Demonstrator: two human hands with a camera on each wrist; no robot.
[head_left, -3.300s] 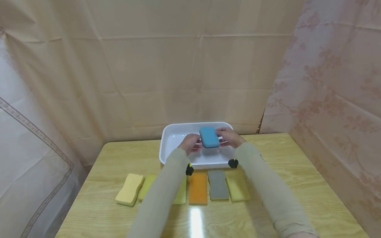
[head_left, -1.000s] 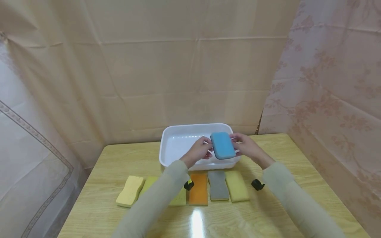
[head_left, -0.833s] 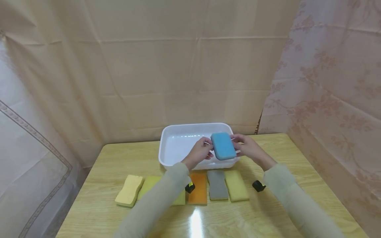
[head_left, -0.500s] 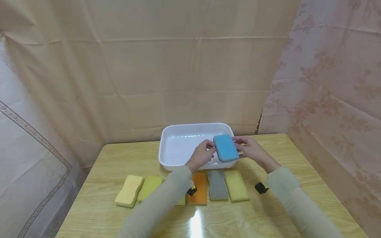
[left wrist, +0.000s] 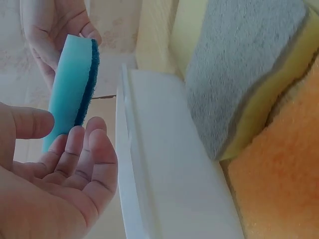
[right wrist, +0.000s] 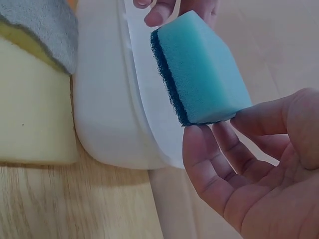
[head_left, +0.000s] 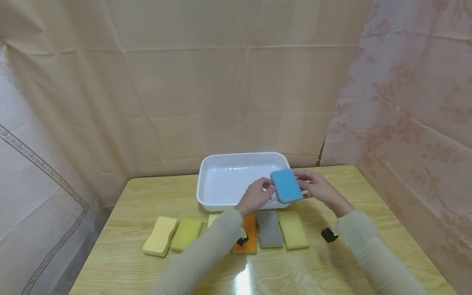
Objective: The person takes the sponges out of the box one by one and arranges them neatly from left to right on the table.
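A blue sponge (head_left: 285, 185) with a dark blue scouring layer is held up over the right front corner of the white tray (head_left: 236, 207). My left hand (head_left: 257, 194) pinches its left edge between thumb and fingers. From the other side, my right hand (head_left: 320, 190) grips the opposite edge; in the right wrist view its thumb and fingertips meet the near end of the sponge (left wrist: 70, 89). The soft blue face tilts towards the head camera, while the scouring layer (right wrist: 167, 74) faces away, down towards the tray.
Along the tray's front lies a row of sponges: a pale yellow wavy one (head_left: 160, 237), an olive-yellow one (head_left: 187, 234), a partly covered light yellow one, an orange one (head_left: 250, 233), a grey wavy one (head_left: 270, 229) and a yellow one (head_left: 293, 230). Curtains hang behind the wooden table (head_left: 121, 262).
Both hands have carried the blue sponge from over the tray's middle right, rightwards and nearer to the front right corner. The row of sponges has stayed put.
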